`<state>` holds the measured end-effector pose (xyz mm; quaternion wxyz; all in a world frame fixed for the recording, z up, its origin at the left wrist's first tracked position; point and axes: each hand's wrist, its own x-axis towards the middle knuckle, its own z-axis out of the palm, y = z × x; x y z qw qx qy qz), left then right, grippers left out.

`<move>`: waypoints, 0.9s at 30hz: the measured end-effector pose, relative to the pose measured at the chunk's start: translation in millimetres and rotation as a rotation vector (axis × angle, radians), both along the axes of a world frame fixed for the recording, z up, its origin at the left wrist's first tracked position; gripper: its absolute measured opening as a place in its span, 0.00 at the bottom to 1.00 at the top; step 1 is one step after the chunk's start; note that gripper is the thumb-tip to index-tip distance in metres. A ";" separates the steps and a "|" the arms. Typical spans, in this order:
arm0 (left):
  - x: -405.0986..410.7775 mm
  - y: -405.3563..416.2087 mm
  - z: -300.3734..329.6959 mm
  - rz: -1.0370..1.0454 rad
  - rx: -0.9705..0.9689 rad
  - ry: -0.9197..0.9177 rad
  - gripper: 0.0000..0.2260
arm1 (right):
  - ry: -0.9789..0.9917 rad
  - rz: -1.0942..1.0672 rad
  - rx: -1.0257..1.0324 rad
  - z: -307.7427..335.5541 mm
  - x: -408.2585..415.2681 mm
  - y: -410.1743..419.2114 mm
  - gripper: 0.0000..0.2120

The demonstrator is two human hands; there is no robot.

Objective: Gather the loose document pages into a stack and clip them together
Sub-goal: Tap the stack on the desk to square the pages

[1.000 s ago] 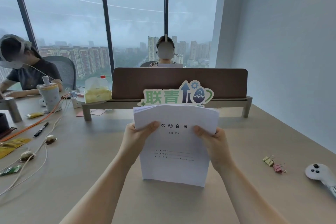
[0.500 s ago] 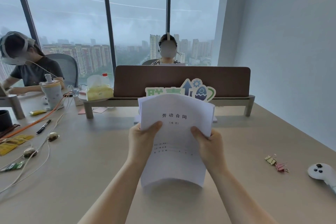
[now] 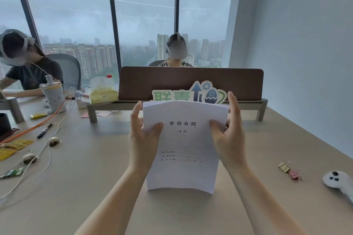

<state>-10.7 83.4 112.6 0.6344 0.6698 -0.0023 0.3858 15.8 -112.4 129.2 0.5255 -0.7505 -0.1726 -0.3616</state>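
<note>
We hold the stack of pages (image 3: 183,147) upright in front of us, over the middle of the table (image 3: 91,168), with its long axis running near vertical and leaning slightly away at the top. The printed cover sheet faces us and reads upright, so the title end is up and the lower short edge is down, close to the tabletop; we cannot tell whether that edge touches the surface. The top edge bows outward and shows several sheet edges, which suggests the pages are not yet flush. The left hand (image 3: 143,139) presses its thumb on the front of the cover at the left long edge, with the fingers extended and spread behind. The right hand (image 3: 229,135) does the same at the right long edge. Both grips look loose, more a light cradle than a clamp. To do this step well, we judge that we should keep the hold slack, let the sheets drop onto the lower edge against the table, then square the long sides between the palms. We should tighten the pinch only once all edges align. The binder clips (image 3: 290,170) lie on the table well to the right, beside a white controller (image 3: 339,182). Freeing the right hand for them would leave the left hand carrying the stack alone.
</note>
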 end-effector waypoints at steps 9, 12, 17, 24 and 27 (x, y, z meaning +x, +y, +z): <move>5.1 9.1 26.6 0.207 0.426 -0.176 0.13 | -0.118 -0.078 -0.153 4.6 6.5 -3.7 0.19; 4.2 9.1 31.2 0.206 0.427 -0.164 0.11 | -0.126 -0.060 -0.148 3.9 3.7 -4.5 0.19; 3.5 10.3 32.6 0.154 0.419 -0.174 0.11 | -0.144 -0.024 -0.114 5.3 3.1 -5.4 0.20; -3.0 10.0 25.1 -0.171 -0.068 -0.023 0.27 | 0.191 0.381 0.366 -3.4 -0.2 -8.8 0.18; 3.1 17.2 10.9 -0.364 -0.165 0.195 0.19 | 0.423 0.515 0.436 -16.3 0.2 -8.8 0.05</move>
